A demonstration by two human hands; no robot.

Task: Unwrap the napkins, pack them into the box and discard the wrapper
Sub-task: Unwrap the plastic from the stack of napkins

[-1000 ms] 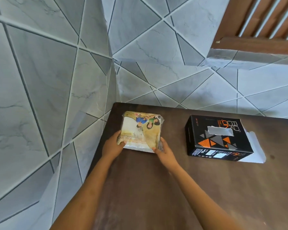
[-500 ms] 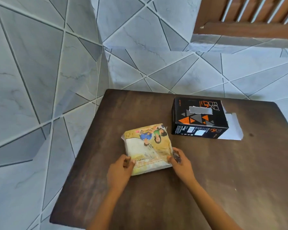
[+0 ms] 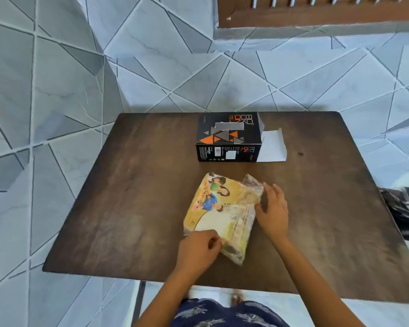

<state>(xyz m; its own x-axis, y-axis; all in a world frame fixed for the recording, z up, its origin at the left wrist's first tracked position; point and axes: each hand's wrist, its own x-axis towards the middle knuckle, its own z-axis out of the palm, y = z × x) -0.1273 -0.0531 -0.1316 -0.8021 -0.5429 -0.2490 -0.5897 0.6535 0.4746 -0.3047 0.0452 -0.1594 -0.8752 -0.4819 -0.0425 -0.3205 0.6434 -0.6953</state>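
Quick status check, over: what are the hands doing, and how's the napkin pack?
Left hand pinching wrapper at near corner; right hand flat against pack's right edge. Napkin pack still wrapped, on table. Black box beyond, end flap open. Nothing in between.

This looks like a room in a home, not a workplace: the walls [image 3: 57, 90] and floor [image 3: 69, 298] are covered in pale grey marble-look tiles cut in slanting triangular shapes, and a brown wooden louvred shutter or window frame [image 3: 316, 13] sits high on the wall beyond the table's far right corner. A plain dark wooden table [image 3: 132, 208] stands in the tiled corner, its left edge near the wall, carrying only household things, a black and orange carton [image 3: 227, 138] and a printed pack of napkins [image 3: 220, 213]. The person at the near edge wears patterned blue casual clothing [image 3: 222, 315].
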